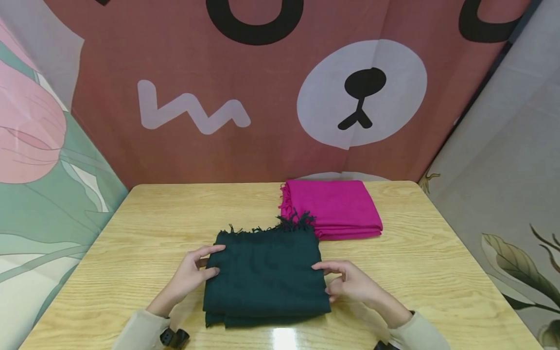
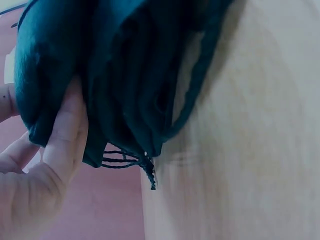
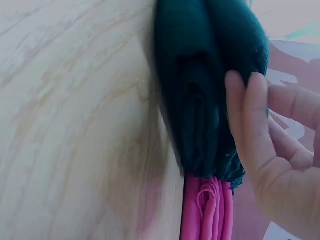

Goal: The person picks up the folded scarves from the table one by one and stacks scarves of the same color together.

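A dark green fringed scarf (image 1: 267, 277), folded into a thick rectangle, lies on the table with its tassels along the far edge. My left hand (image 1: 192, 272) pinches the scarf's left side; in the left wrist view, fingers (image 2: 65, 125) of that hand reach between its layers. At the opposite side, my right hand (image 1: 350, 282) pinches the top fold, and the right wrist view shows fingertips (image 3: 256, 87) tucked in between the layers. Behind it to the right is a folded magenta scarf (image 1: 332, 206), whose near left corner is covered by green tassels.
The wooden table (image 1: 437, 272) extends to both sides of the scarves. A reddish-brown cloth backdrop (image 1: 262, 155) with a bear design hangs at its far edge. Patterned curtains (image 1: 516, 194) stand at the left and right.
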{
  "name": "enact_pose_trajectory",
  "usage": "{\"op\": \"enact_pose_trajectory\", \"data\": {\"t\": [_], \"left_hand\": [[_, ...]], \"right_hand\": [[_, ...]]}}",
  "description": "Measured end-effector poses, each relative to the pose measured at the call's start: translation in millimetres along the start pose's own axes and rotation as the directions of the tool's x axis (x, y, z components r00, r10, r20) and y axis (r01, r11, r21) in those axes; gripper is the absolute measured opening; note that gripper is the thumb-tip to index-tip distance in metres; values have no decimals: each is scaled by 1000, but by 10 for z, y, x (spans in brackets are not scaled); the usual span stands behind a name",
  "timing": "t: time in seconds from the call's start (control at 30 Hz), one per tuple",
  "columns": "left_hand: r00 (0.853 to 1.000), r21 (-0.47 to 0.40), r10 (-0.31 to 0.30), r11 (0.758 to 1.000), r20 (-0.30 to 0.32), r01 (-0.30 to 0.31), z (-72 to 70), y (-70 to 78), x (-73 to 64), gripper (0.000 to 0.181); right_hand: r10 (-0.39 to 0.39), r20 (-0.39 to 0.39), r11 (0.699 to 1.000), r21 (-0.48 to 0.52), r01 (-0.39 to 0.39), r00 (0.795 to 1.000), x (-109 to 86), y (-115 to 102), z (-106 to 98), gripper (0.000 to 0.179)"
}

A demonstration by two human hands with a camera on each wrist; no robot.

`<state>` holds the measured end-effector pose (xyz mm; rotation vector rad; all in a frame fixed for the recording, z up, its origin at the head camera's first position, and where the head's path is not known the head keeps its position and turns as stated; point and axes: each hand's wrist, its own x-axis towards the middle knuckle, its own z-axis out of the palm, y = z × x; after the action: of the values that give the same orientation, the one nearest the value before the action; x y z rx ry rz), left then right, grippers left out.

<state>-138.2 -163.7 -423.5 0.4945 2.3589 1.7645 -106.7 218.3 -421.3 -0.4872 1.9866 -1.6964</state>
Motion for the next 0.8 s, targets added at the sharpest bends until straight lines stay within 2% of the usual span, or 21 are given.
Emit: {"op": "enact_pose_trajectory", "data": {"t": [0.1, 0.23, 0.43, 0.57, 0.67, 0.8], "left_hand": [[1000, 4, -25, 1000, 14, 25, -2, -10, -13, 49], [997, 34, -61, 998, 48, 60, -14, -30, -24, 51], [995, 88, -67, 994, 78, 60, -25, -92, -22, 55], [989, 51, -112, 993, 96, 108, -27, -122, -25, 59], [982, 27, -151, 988, 110, 149, -26, -139, -30, 61], [981, 39, -162, 987, 110, 159, -27, -152, -44, 62]], "right_hand": [[4, 5, 999, -34, -4, 1000, 5, 19, -10, 48], [48, -8, 995, -87, -48, 999, 16, 22, -28, 39], [96, -13, 989, -111, -97, 995, 37, 30, -49, 37], [82, 0, 990, -118, -81, 997, 55, 55, -60, 37], [40, 12, 989, -145, -38, 999, 55, 68, -62, 39], [-13, 27, 989, -149, 17, 1000, 52, 74, -42, 44]]}}
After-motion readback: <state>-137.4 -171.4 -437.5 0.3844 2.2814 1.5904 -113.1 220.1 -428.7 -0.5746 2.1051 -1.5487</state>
